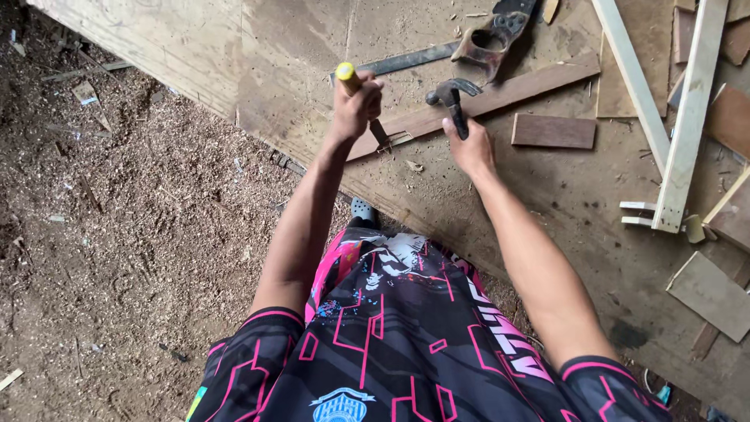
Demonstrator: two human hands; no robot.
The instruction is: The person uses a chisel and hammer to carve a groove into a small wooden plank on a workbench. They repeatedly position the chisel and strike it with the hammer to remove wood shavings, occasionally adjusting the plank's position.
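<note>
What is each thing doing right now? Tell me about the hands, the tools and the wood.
left hand: closed around the chisel.
chisel: upright, yellow handle up, tip on the dark plank.
right hand: gripping the hammer.
hammer: head up beside the chisel.
dark plank: lying flat on the plywood sheet.

Yellow-handled chisel (362, 101) – upright, slightly tilted, blade tip on long brown wood strip (476, 101). Claw hammer (451, 101) – dark steel head raised just above strip, beside chisel.
</note>
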